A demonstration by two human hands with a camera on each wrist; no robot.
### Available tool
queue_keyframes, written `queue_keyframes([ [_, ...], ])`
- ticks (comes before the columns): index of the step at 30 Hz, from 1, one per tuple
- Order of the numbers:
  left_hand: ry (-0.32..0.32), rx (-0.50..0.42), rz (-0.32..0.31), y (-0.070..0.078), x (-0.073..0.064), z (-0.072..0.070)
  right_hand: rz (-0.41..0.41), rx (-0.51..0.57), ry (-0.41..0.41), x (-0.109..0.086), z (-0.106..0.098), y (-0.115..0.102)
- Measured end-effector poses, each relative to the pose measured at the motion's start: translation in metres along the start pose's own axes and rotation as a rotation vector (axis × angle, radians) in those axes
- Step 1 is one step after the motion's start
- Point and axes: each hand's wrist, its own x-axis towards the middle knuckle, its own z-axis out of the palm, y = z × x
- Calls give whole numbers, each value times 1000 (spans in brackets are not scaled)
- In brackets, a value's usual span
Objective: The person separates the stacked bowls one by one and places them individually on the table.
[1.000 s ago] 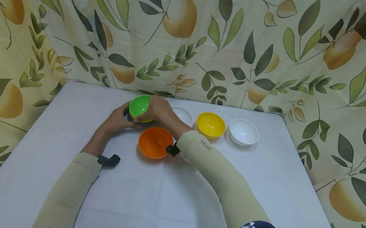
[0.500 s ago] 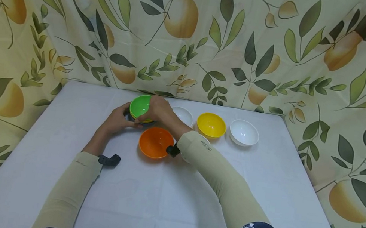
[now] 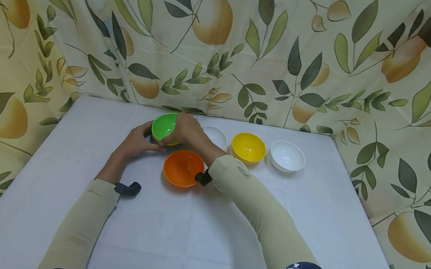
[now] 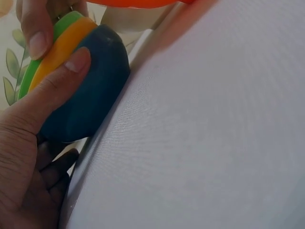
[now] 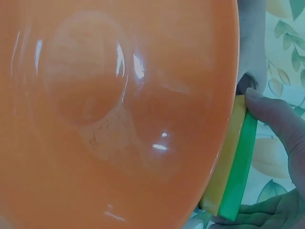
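Observation:
Nested bowls stand at the back left of the table: a green bowl [image 3: 164, 124] on top, a yellow bowl [image 4: 61, 47] under it and a dark blue bowl [image 4: 102, 88] outermost. My left hand [image 3: 136, 141] holds the stack from the left, its thumb pressed along the blue bowl's side. From the right, my right hand [image 3: 188, 128] pinches the green bowl's rim, thumb toward me; the right wrist view shows the green and yellow rims beside that thumb. Just in front sits an orange bowl [image 3: 182, 168], which fills much of the right wrist view.
A white bowl [image 3: 216, 136] stands behind my right wrist. Farther right are a single yellow bowl [image 3: 248, 148] and another white bowl [image 3: 287, 156]. My right forearm mostly covers one more white bowl. A patterned curtain [image 3: 221, 82] hangs behind the white-covered table [image 3: 155, 238].

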Motion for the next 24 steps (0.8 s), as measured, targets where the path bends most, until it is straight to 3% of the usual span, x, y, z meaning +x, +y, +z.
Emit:
queue_keyframes([
  [10,-4,-14,-10,-3,-4,-1,-10,-34,-4,0,4,-2],
  [24,-16,-30,29,-1,-2,-3,23,4,14,3,7,0],
])
